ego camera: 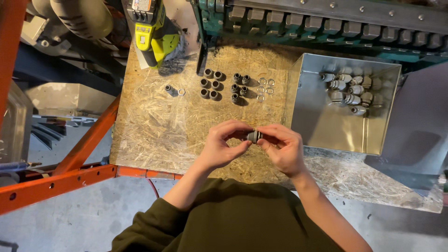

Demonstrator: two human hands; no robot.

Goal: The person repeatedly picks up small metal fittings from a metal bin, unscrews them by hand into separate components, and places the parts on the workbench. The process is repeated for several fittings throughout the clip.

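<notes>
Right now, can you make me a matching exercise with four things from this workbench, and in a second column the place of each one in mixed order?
Things:
1. small dark fitting
2. metal bin
3. yellow-green power tool
4. thin metal rings

Places:
A. far left of the board, beside the wire brush
B. between the left hand and right hand
C. right side of the board, with pale fittings inside
D. on the board, just left of the bin

Pairs: 1-B, 2-C, 3-A, 4-D

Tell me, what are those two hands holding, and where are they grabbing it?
A small dark ribbed fitting. The left hand pinches its left end and the right hand pinches its right end, fingertips only.
</notes>
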